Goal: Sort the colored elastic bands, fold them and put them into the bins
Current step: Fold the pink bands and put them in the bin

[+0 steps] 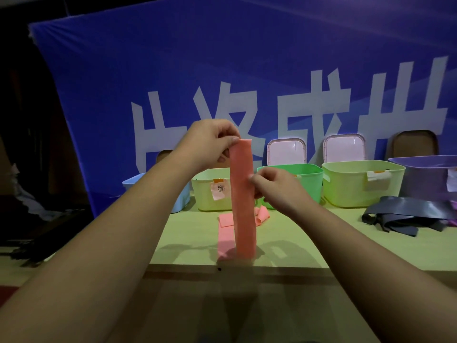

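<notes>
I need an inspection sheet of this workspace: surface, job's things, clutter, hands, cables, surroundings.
Surface: yellow-green table, bands lying on it.
Job's things: pink band held upright; loose pink bands on the table; dark bands at right; bins in a row behind.
Clutter: two lids leaning behind the bins.
Hands: left hand pinches the band's top; right hand pinches its edge lower down.
Cables: nothing seen.
Surroundings: blue banner with white characters.

Both bare forearms were extended forward, the left hand held higher, thumb and fingers pinching the top of a pink band; the right hand pinched its edge lower down.
</notes>
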### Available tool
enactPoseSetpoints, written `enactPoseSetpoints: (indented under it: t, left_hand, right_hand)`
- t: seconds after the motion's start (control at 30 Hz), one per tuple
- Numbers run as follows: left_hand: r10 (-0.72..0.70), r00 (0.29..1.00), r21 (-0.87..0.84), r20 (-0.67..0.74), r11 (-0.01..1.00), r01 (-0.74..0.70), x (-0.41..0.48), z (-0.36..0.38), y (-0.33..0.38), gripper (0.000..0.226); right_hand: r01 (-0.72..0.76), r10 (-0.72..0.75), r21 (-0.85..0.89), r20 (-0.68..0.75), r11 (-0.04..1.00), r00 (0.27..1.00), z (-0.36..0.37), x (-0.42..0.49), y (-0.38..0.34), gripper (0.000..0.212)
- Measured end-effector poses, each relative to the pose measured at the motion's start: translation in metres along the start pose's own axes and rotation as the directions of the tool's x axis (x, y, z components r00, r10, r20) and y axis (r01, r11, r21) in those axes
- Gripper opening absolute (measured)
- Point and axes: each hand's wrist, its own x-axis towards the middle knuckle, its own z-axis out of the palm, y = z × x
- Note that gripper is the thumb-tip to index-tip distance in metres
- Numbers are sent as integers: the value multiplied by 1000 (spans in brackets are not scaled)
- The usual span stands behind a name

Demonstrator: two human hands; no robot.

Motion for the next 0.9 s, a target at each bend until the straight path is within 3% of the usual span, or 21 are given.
enactPoseSetpoints:
  t: [0.07, 0.13, 0.2, 0.37, 0.57, 0.73, 0.9]
  left_hand:
    - [37, 999, 12, -29, 999, -36, 0, -2, 4, 9]
    - [66, 997, 9, -39, 998, -66, 2, -4, 8, 9]
    - [91, 995, 15, -44, 996, -90, 3, -5, 12, 9]
    - [109, 993, -4, -52, 994, -110, 6, -9, 18, 9]
    - [74, 996, -129, -56, 988, -81, 3, -14, 21, 10]
    - [21, 999, -225, -39, 974, -30, 1, -14, 17, 11]
    - [-14, 998, -274, -65, 962, -5, 3, -11, 7, 13]
  right_hand:
    - [39, -43, -63, -61, 997, 997, -1, -2, -2, 26]
    - [58, -60, -21, -67, 998, 996, -2, -2, -3, 22]
    - [70, -69, 41, -19, 997, 997, -1, 2, -3, 20]
    - [57, -76, 258, 67, 965, 995, 1, 12, -13, 40]
    - [14, -83, 497, 116, 867, 990, -2, 19, -25, 26]
    - [-75, -68, 566, 227, 821, 972, 1, 13, -24, 28]
    - [-84, -49, 541, 227, 837, 973, 5, 9, -19, 25]
